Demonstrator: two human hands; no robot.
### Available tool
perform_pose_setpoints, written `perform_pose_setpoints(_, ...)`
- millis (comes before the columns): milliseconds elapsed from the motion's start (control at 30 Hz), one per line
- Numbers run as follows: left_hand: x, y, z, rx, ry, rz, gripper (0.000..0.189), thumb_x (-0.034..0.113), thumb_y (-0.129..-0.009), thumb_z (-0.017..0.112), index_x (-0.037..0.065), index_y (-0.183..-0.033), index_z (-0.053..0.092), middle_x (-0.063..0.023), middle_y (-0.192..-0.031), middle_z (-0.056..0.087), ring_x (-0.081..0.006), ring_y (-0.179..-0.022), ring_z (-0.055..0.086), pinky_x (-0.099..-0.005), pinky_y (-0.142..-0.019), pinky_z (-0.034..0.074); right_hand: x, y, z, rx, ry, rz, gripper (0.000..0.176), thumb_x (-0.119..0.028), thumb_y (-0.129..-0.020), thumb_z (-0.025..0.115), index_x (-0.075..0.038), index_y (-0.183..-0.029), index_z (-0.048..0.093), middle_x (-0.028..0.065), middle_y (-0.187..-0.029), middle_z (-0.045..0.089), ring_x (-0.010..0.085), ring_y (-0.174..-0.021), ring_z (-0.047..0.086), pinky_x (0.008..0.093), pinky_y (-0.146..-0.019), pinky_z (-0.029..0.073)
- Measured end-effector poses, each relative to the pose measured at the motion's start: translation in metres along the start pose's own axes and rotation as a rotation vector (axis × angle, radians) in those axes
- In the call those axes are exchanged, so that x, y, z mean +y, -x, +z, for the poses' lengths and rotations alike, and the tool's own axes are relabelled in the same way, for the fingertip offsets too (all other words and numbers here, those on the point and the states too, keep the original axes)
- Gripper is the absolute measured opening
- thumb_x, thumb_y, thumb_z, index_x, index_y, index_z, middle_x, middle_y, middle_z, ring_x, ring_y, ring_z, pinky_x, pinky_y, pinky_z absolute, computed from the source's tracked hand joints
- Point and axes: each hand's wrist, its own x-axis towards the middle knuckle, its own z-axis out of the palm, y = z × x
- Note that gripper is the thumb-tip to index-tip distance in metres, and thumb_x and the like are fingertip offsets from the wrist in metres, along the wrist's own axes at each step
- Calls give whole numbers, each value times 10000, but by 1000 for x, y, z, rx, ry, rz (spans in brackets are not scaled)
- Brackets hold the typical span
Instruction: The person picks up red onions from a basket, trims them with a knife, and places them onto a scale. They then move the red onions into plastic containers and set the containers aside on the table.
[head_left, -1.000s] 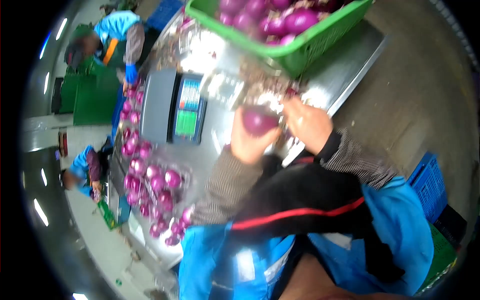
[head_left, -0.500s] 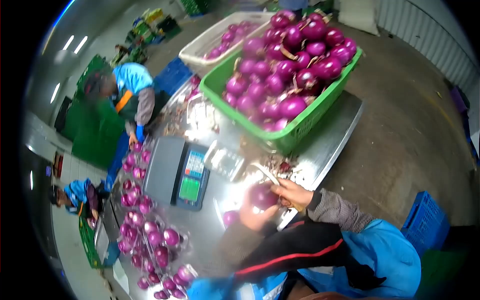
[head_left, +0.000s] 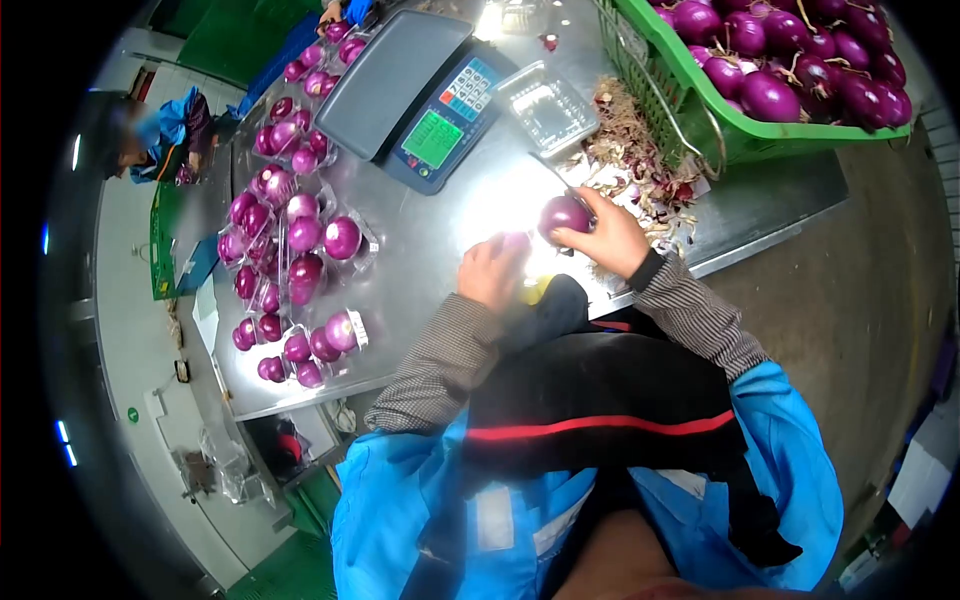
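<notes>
My right hand (head_left: 612,238) is closed round a red onion (head_left: 563,217), thumb on its near side. A thin, dark, knife-like strip (head_left: 552,172) sticks out past the fingers of that hand; its handle is hidden. My left hand (head_left: 490,272) is over the steel table with its fingers curled against a second red onion (head_left: 516,243), blurred and washed out by glare. A clear plastic tray (head_left: 547,108) lies just beyond both hands. Dry skins and root trimmings (head_left: 632,150) are heaped beside my right hand.
A grey scale (head_left: 425,100) with a lit green display stands ahead. Packed onions (head_left: 290,240) in clear trays line the left side. A green crate (head_left: 765,143) full of onions sits at the far right. A co-worker (head_left: 165,135) is at the upper left.
The view has tilted down toward the table. My hands have come apart: the right keeps the onion they were both at, while the left has moved to another onion at the left.
</notes>
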Motion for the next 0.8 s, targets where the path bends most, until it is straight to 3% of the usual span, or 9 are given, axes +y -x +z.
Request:
perform_pose_setpoints(167,-7,26,19,-15,195,192,446,17,-739,696,49,-1174,601,-151,-1208,555,-357,-1126,517,-434,-976,436,-8,-37,51,3,464,-127,558,-405,-824,695,-154,-1298,543,189,-979,589,353,-842,651,434,-731,531)
perform_pose_setpoints(300,-21,48,27,314,8,-249,537,98,-813,676,9,-1310,493,-204,-1182,564,-346,-1066,548,-417,-926,451,10,-41,59,-37,419,-160,501,-339,-879,660,-160,-1325,519,170,-1012,550,337,-826,649,417,-709,532)
perform_pose_setpoints(400,-63,62,80,140,453,-600,511,152,-863,647,-7,-1321,486,-196,-1122,595,-279,-970,596,-379,-880,477,47,-46,61,189,450,-120,506,-309,-882,666,-70,-1305,521,178,-944,607,307,-758,654,416,-698,528)
perform_pose_setpoints(433,-70,60,95,267,281,-441,432,167,-917,597,-22,-1293,505,-151,-1049,635,-213,-864,607,-336,-821,498,58,-50,66,123,358,-46,495,-295,-883,662,-49,-1290,524,169,-902,616,292,-736,650,406,-688,524)
perform_pose_setpoints(533,-92,39,122,138,668,-927,354,156,-943,570,-25,-1246,538,-101,-990,665,-170,-717,603,-294,-699,517,86,-61,85,-39,-50,92,396,-221,-887,629,23,-1189,551,113,-734,622,215,-654,614,358,-638,502)
perform_pose_setpoints(600,-106,37,136,274,660,-736,252,157,-984,527,8,-1176,591,-83,-972,680,-136,-560,562,-271,-520,485,77,-59,84,20,-7,94,300,-175,-891,606,22,-1116,576,84,-748,615,161,-644,591,314,-610,489)
perform_pose_setpoints(633,-101,37,119,261,762,-710,240,163,-989,523,19,-1165,600,-82,-965,682,-125,-534,550,-261,-491,471,66,-58,77,-19,-168,163,247,-188,-882,611,-5,-1047,602,135,-865,652,236,-746,633,349,-706,507)
perform_pose_setpoints(700,-48,-5,10,200,1285,-1072,220,166,-996,527,23,-1138,616,-107,-988,693,-106,-527,540,-242,-469,456,27,-52,53,-38,-323,158,201,-145,-908,598,-15,-1060,618,52,-831,633,117,-719,595,280,-654,486)
perform_pose_setpoints(800,-35,-41,-63,284,1407,-1078,250,155,-984,542,-10,-1161,605,-135,-1036,695,-103,-532,545,-232,-467,451,-1,-48,31,36,-378,44,184,-142,-937,590,-9,-1056,633,-47,-724,534,43,-613,462,219,-560,385)
